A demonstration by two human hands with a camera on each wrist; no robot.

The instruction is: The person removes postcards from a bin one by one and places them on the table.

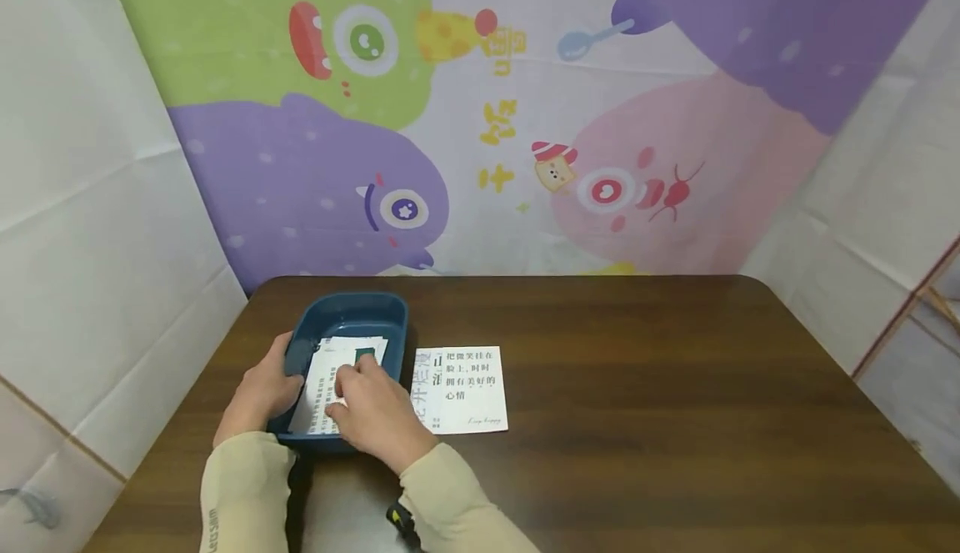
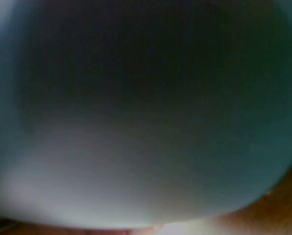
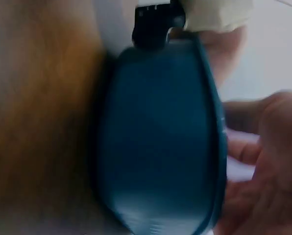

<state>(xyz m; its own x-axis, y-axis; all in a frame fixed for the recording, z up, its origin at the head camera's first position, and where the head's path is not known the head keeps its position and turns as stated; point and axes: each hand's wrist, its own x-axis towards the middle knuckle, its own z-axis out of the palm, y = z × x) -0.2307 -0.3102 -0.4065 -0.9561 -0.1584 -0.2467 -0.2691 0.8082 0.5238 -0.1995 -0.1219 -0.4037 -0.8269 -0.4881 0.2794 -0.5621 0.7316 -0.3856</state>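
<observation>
A dark blue rectangular tray (image 1: 345, 307) with rounded corners stands at the left of the table, with printed white cards (image 1: 322, 386) lying in it. My left hand (image 1: 262, 386) grips the tray's left side, the thumb over the rim. My right hand (image 1: 382, 411) is inside the tray over the cards, its fingers bent down onto them; whether they pinch a card is hidden. A green patch (image 1: 364, 355) shows on a card by those fingers. In the right wrist view, the tray's outer wall (image 3: 156, 132) is seen close up and blurred. The left wrist view is too blurred to read.
Right beside the tray, printed white cards (image 1: 472, 390) lie flat on the brown wooden table (image 1: 637, 403), overlapping at their left. A cartoon-printed cloth (image 1: 480, 203) hangs behind the table's far edge. White sheets (image 1: 90, 161) hang at both sides.
</observation>
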